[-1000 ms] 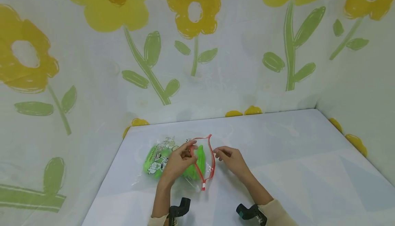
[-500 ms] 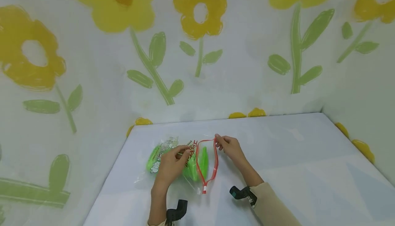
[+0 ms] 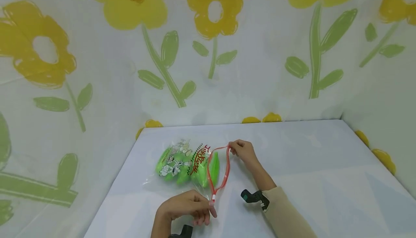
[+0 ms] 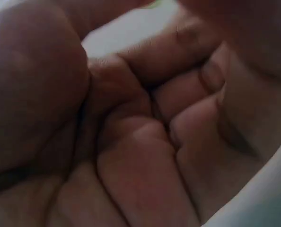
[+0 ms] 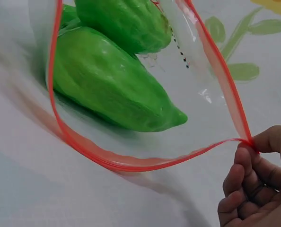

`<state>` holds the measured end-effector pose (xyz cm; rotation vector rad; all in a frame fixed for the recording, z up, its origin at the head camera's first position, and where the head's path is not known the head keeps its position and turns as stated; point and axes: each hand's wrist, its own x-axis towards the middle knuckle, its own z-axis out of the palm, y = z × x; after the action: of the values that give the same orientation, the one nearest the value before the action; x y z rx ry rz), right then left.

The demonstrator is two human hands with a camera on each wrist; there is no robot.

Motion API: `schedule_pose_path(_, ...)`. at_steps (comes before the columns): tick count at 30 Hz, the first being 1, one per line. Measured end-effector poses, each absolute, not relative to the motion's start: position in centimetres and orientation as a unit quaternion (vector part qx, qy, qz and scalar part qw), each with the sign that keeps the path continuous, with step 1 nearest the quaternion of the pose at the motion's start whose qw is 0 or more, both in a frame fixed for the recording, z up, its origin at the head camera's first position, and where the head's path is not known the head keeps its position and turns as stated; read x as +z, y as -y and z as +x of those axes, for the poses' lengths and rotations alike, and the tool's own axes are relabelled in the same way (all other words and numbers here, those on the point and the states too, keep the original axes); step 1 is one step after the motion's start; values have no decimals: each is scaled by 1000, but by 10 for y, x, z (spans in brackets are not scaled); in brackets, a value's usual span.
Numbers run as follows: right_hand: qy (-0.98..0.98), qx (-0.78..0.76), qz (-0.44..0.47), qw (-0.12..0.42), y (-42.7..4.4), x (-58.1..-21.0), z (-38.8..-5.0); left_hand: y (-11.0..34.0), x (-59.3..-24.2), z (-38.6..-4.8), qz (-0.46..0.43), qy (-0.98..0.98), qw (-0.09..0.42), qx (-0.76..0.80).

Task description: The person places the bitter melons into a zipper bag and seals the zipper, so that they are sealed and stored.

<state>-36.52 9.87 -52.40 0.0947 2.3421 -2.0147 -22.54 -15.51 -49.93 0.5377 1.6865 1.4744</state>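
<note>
A clear zip-lock bag (image 3: 199, 158) with a red zip edge (image 3: 227, 164) lies on the table, its mouth spread wide toward the right. Inside are glossy green, tapered pieces (image 5: 107, 80) that look like bitter melons or peppers. My right hand (image 3: 243, 152) pinches the far corner of the red edge between thumb and index finger, the other fingers curled. At the near corner, by the white slider (image 3: 213, 197), my left hand (image 3: 186, 206) pinches the end of the zip between thumb and index finger. The left wrist view shows mostly dark, curled fingers (image 4: 188, 94).
The pale table (image 3: 292, 165) extends to the right of the bag. A white backdrop (image 3: 253, 68) printed with yellow flowers rises behind and beside it. Black wrist cameras (image 3: 255, 197) are strapped to both wrists.
My left hand has left the bag's mouth and moved down to the near zip corner. My right hand has reached the far corner and taken hold of it.
</note>
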Motion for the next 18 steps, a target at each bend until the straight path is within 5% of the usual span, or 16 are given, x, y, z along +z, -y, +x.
schedule_pose_path(4,-753,-655,55,23,-106,-525,-364,147,-512,-225,169,-672,408,594)
schedule_pose_path(18,-747,-653,123,-3,-138,-530,-363,140,-525,-241,-11,-636,234,735)
